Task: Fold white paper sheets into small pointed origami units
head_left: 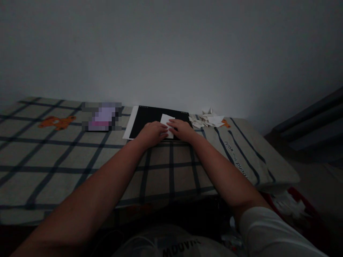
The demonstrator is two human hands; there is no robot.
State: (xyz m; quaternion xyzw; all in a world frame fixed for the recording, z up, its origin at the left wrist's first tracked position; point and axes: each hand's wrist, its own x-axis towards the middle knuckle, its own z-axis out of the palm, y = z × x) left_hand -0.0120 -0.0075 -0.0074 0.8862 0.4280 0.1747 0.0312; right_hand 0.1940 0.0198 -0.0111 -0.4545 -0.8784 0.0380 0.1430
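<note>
A small white piece of paper (167, 117) lies on a black sheet or board (147, 116) with a white left margin, near the far edge of the table. My left hand (154, 133) is on the paper from the left, its fingers closed on it and the thumb nearer to me. From the right, my right hand (183, 130) also holds the paper, fingertips on its surface close to those of the left. Both hands hide part of the paper, and the dim light leaves its folds unclear.
Several folded white paper pieces (207, 118) are heaped right of the board. A phone-like device (103, 116), partly pixelated, lies to the left. The checked cloth (118, 157) covers the table against a grey wall (160, 53). A red container (300, 203) with white paper stands low on the right.
</note>
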